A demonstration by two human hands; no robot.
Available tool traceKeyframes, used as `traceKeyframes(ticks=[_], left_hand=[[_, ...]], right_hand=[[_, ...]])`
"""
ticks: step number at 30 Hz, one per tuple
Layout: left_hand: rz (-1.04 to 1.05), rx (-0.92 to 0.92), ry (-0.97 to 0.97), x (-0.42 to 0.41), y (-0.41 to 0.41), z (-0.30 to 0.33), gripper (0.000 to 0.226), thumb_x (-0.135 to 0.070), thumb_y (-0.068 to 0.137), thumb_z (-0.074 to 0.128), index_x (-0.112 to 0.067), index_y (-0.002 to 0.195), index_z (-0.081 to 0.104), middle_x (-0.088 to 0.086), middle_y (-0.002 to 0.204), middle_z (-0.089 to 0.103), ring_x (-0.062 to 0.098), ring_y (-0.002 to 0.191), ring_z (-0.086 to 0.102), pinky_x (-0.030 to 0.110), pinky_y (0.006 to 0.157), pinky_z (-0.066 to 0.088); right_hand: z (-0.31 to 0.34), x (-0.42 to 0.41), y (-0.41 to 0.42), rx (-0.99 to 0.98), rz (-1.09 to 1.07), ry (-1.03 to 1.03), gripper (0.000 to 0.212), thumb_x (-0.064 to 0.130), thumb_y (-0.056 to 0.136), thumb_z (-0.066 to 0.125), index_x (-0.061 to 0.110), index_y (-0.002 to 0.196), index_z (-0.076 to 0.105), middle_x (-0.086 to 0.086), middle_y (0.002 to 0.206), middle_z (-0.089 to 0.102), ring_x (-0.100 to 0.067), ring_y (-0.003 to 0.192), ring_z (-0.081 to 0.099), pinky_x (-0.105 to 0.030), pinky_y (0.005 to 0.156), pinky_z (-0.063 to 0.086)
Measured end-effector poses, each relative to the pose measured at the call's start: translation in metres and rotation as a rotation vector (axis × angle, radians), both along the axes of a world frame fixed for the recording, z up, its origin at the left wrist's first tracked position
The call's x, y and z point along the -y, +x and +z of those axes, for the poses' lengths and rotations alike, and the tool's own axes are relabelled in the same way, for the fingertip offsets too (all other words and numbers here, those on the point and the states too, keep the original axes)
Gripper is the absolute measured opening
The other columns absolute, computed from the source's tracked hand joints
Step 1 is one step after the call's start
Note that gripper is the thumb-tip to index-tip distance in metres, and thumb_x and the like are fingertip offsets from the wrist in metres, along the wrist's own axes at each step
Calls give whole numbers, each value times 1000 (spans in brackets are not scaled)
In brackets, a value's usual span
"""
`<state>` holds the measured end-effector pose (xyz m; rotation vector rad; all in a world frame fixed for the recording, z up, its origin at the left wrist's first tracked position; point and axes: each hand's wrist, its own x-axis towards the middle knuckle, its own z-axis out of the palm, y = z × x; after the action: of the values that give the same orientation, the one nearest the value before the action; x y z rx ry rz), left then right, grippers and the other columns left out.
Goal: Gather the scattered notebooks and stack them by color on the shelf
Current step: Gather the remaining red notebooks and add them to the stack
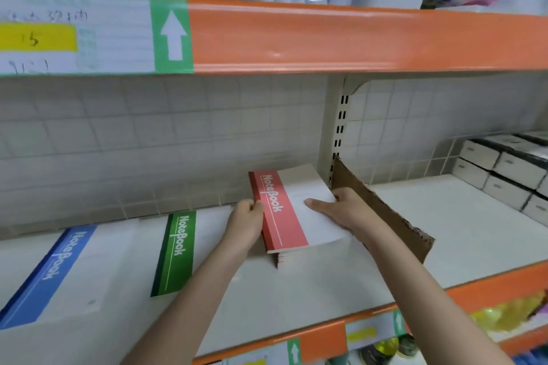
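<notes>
Red is the colour between the hands: the left hand (246, 221) is gripping the spine edge of the top red notebook (292, 210), fingers curled over its red band, while the right hand (345, 212) is holding the opposite, white edge, thumb lying flat on the cover and fingers tucked out of sight underneath; the book is sitting on, or just above, a small red stack (280, 259) whose spines are showing below its near corner, though whether it is fully resting there I cannot tell; its long axis is running away from the person toward the tiled back wall (148, 139), slightly skewed against the books beneath, so the coming move is, I judge, a matter of squaring it with both hands, each being equally close to its own edge; just beyond the right hand a cardboard divider (385, 213) is standing on edge and closing off that side of the stack, and further out on that side grey boxes (504, 169) are sitting against the wall; out past the left hand a green notebook (178, 252) is lying flat on the white shelf (326, 287), and further out a blue notebook (50, 275) is lying in line with it, both pointing the same way as the red one; by the look of it the three colours are already lying apart, and the red pile is being finished.
</notes>
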<state>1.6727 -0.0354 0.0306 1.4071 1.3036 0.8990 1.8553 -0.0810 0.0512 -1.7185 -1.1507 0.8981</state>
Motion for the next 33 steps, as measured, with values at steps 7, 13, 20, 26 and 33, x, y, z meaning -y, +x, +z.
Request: traceKeyframes(ticks=[7,13,20,26,33], left_hand=[[-39,-60,55,-17,6,-10,30,-13,98,42,-10,72,56,0,46,47,18,46,43,26,49,32],[1,-122,93,-29,11,-15,30,-11,96,46,-12,68,57,0,47,50,9,39,46,18,42,35],[24,-199,154,-36,15,-20,34,-11,94,48,-13,62,58,-2,48,53,2,34,46,18,46,37],[33,-248,213,-35,17,-21,25,-7,93,49,4,82,69,-1,49,54,1,30,47,11,40,37],[24,-300,290,-35,17,-26,28,-9,94,48,11,84,64,9,56,56,4,35,48,14,42,39]], right_hand=[[-8,-24,17,286,-41,15,32,40,77,75,13,78,58,3,76,61,-14,72,58,-20,51,38],[-18,-35,19,435,-62,26,41,46,76,73,10,92,61,0,86,62,-21,82,58,-28,63,41],[-27,-43,21,586,-58,-20,46,53,78,68,11,93,60,-3,86,64,-23,77,58,-27,55,39],[-31,-44,19,742,-50,-46,50,56,81,63,9,99,59,-7,96,65,-26,85,61,-30,63,45],[-33,-43,18,823,-52,-33,55,55,84,59,6,110,57,-14,115,56,-28,111,51,-34,80,46]])
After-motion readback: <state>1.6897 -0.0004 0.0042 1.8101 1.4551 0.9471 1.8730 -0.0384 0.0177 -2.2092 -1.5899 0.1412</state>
